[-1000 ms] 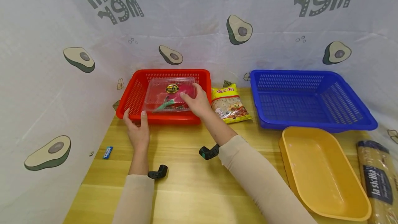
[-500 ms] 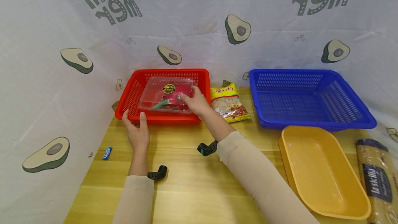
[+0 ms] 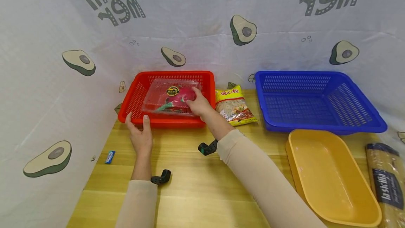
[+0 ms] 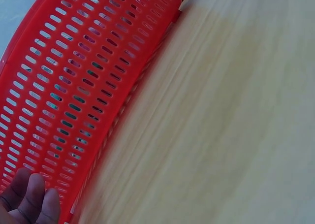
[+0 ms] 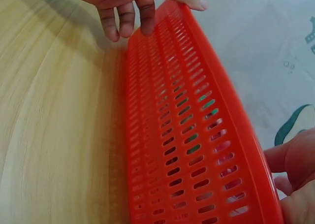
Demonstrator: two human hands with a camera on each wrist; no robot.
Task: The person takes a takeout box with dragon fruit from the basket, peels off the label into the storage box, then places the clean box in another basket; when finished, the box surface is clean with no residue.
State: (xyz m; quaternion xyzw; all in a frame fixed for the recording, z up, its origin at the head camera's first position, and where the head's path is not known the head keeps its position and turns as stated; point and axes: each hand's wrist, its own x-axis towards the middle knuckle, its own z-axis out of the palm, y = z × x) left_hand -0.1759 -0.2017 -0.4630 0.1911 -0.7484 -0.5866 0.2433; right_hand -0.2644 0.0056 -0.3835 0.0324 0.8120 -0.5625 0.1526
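**Right hand [image 3: 202, 106] on a clear rectangular plastic box [image 3: 159, 96] in a red slotted plastic basket [image 3: 171, 121]**

Head view: the box lies within the basket, its near edge by the front rim. A round black-and-gold label [image 3: 172, 91] marks its lid, and a magenta object with green tips [image 3: 181, 96] shows through. The right hand's thumb and forefinger, set apart, touch the box's right end; whether they pinch it, I cannot tell. The left hand [image 3: 141, 134] is at the basket's front left corner, thumb and forefinger wide apart, gripping nothing visible. Just right of the basket, a yellow printed plastic bag [image 3: 233, 106] lies on the pale wooden table [image 3: 186, 192]. Farther right are a blue slotted plastic basket [image 3: 294, 105], a yellow oblong plastic tub [image 3: 326, 175] before it and a long brown pack [image 3: 387, 185]. A small blue packet [image 3: 109, 157] lies at left.

Left wrist view: loosely bent fingers [image 4: 34, 197] are by the red basket's wall; magenta and green show through its slots.

Right wrist view: one left digit reaches the rim, the others hanging loosely outside; the right hand is partly hidden behind the rim.
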